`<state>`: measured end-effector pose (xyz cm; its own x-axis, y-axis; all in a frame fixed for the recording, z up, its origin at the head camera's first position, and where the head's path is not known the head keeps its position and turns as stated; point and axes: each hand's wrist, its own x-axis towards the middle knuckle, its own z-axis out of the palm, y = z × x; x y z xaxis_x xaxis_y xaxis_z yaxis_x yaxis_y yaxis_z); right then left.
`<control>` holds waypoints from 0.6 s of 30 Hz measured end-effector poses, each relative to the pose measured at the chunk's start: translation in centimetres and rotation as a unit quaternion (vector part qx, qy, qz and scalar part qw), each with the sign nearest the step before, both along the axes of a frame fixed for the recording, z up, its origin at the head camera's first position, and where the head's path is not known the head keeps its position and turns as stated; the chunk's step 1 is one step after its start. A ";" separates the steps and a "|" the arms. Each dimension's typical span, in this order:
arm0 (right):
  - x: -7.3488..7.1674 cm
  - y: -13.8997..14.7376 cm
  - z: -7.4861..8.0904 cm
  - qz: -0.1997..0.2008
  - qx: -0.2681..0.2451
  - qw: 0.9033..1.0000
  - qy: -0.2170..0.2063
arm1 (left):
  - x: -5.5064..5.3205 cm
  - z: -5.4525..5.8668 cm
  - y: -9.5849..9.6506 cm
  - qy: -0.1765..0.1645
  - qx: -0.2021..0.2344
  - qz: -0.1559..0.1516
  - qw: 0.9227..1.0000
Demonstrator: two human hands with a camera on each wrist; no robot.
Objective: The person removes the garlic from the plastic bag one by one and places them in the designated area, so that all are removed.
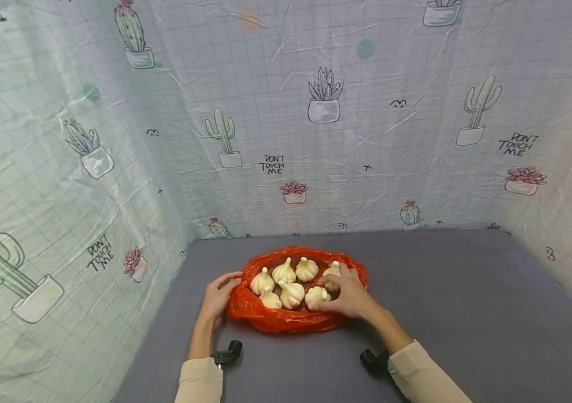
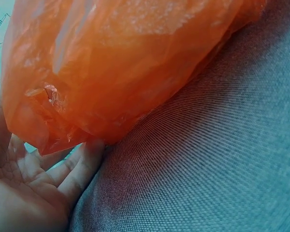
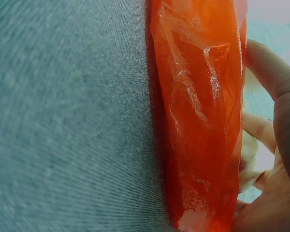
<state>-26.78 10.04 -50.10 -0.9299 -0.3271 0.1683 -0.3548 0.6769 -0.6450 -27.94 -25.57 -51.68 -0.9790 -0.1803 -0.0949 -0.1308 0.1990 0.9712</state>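
Several pale garlic bulbs lie in a red plastic bag whose mouth is rolled open. At the bag's left end, my left hand rests against the plastic. In the left wrist view its fingers stretch out under the bag's lower edge, loosely extended. My right hand reaches in over the right side of the bag. Its thumb and index finger stand around the near right garlic bulb, and the other fingers lie by another garlic bulb. In the right wrist view the bag's side hides most of the bulbs.
The bag sits on a dark grey cloth-covered table. A pale sheet printed with cacti hangs behind the table and along its sides. Black wrist cameras are worn on both wrists, close over the table.
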 end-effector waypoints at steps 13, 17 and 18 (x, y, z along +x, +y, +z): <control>-0.1 1.2 1.2 0.011 0.000 0.999 0.048 | -0.1 -0.2 -0.1 0.001 0.012 -0.002 1.000; -0.2 1.7 1.2 0.014 0.000 0.997 0.074 | -0.2 -0.1 -0.1 0.003 0.012 -0.004 1.000; -0.2 1.8 1.2 0.015 0.000 0.997 0.079 | -0.2 -0.1 -0.1 0.003 0.013 -0.003 1.000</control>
